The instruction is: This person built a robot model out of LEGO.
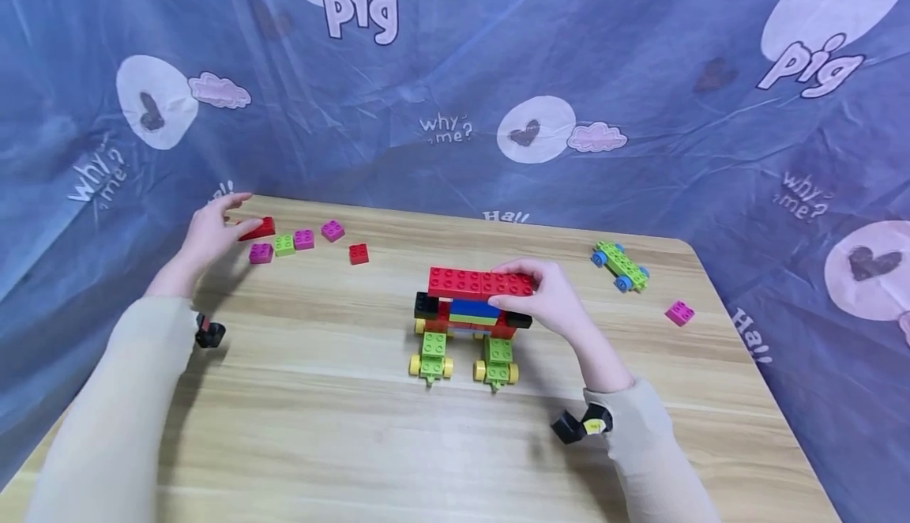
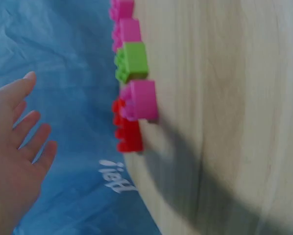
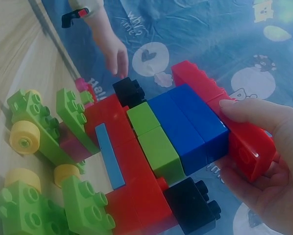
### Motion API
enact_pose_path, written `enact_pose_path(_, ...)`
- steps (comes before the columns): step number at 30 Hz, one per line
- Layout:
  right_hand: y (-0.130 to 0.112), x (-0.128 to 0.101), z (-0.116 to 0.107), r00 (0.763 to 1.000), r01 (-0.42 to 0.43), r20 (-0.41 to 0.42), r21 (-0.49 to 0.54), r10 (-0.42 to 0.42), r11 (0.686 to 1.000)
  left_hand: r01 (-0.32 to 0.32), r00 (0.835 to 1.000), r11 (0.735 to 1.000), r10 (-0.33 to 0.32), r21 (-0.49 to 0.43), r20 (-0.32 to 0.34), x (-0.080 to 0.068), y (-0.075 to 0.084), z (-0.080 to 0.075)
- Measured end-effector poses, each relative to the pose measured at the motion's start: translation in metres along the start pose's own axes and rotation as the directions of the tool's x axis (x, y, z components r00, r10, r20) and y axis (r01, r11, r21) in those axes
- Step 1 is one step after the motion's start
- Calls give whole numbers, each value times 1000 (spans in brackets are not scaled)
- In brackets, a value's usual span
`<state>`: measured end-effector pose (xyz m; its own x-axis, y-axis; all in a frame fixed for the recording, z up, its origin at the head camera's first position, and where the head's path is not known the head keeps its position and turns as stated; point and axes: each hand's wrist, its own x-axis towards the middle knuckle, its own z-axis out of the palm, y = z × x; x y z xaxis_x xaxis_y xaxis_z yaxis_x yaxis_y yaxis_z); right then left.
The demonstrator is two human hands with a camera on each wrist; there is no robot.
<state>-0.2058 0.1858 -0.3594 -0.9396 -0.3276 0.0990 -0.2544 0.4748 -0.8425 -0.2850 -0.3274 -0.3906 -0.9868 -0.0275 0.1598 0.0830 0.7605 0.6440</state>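
Right hand (image 1: 550, 298) gripping one brick vehicle (image 1: 469, 317), left hand (image 1: 209, 231) open beside three pink bricks (image 1: 261, 253), two red bricks (image 1: 359, 253)

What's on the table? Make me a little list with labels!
Table: wooden table
Big build: brick car with a red roof, blue, green and black bricks, yellow wheels
Right hand: grips the red roof brick
Left hand: open, reaching by the loose red brick
Loose bricks: pink brick, small red brick
Far right: green wheel base with blue wheels
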Motion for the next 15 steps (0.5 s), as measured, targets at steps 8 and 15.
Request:
enact_pose_path(8, 0, 1, -1, 1000, 1, 0, -6, -1, 1000, -15, 998, 996, 10, 84, 61, 20, -30, 10)
enact_pose_path(15, 2, 0, -1, 1000, -11, 9, 1, 11, 1000, 11, 996, 994, -21, 108, 90, 28, -47, 16)
